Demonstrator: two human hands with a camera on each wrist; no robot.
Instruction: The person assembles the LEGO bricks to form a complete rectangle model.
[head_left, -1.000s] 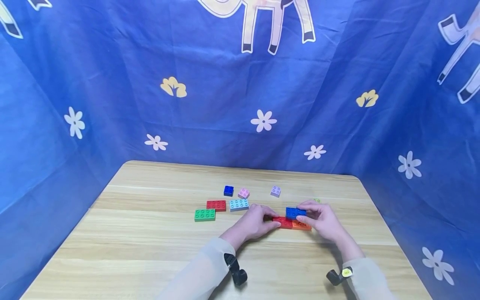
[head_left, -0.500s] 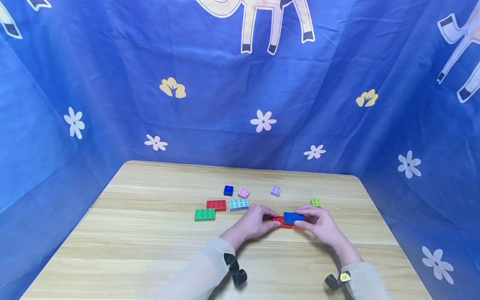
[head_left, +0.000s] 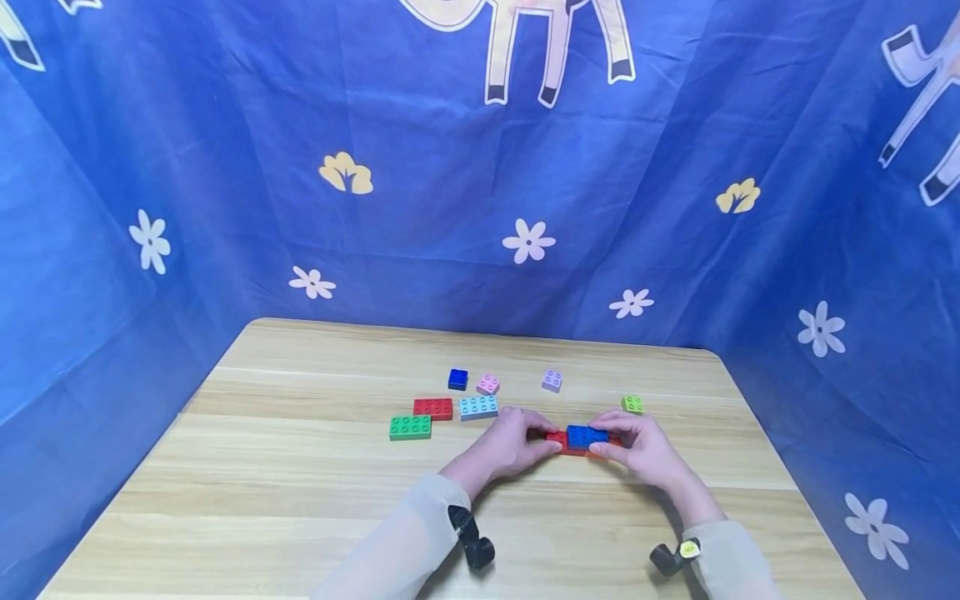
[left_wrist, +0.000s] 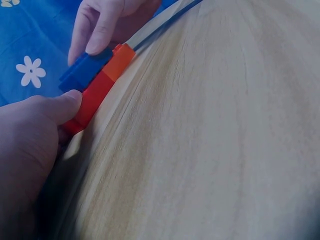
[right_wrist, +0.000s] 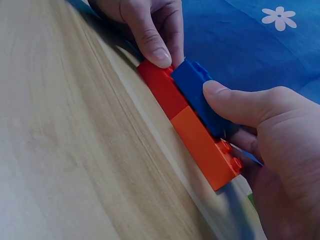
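A red brick [right_wrist: 162, 89] and an orange brick [right_wrist: 204, 149] lie end to end on the wooden table. Across their joint sits a blue brick [head_left: 587, 437], with red studs showing at one end and orange studs at the other. My left hand [head_left: 512, 443] grips the red brick's outer end between thumb and fingers. Thumb and fingers of my right hand [head_left: 643, 443] pinch the blue brick from its near and far sides. In the left wrist view the blue brick [left_wrist: 85, 71] lies close on top of both lower bricks.
Left of the hands lie a green brick [head_left: 410, 427], a second red brick [head_left: 432, 408] and a light blue brick [head_left: 478, 407]. Farther back are small dark blue [head_left: 457, 379], pink [head_left: 488, 384] and lilac bricks [head_left: 552, 381]. A lime brick [head_left: 633, 404] lies beyond the right hand.
My right hand has brought the blue brick left and down onto the joint of the red and orange bricks. The lime brick has come into fuller view. My left hand has stayed put.
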